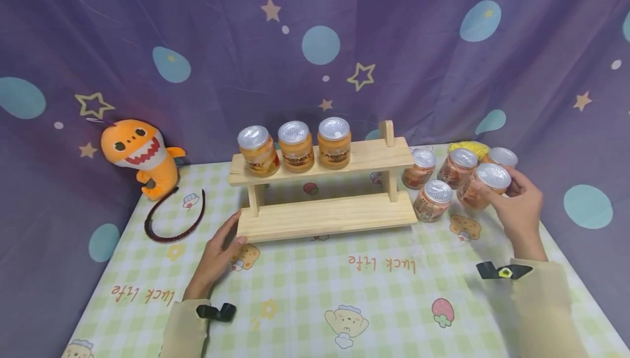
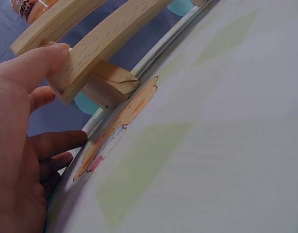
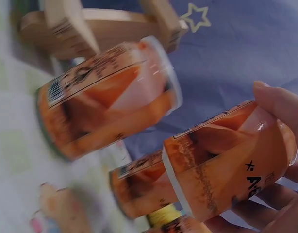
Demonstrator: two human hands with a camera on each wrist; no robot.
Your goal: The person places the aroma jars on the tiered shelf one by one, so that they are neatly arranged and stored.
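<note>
A two-tier wooden rack [image 1: 325,213] stands mid-table with three orange jars [image 1: 294,146] on its top shelf. My left hand [image 1: 220,253] rests open against the rack's lower left corner [image 2: 71,77], thumb on the wood. My right hand [image 1: 514,205] grips one orange jar [image 1: 484,185] with a silver lid, tilted, at the right; in the right wrist view this jar [image 3: 226,165] lies in my fingers. Several more jars [image 1: 433,199] stand beside it on the table.
An orange shark plush [image 1: 140,153] leans at the back left, with a dark headband [image 1: 172,221] lying in front of it. A checked tablecloth [image 1: 344,298] covers the table. Purple star-print fabric hangs behind. A yellow object [image 1: 467,146] sits behind the jars.
</note>
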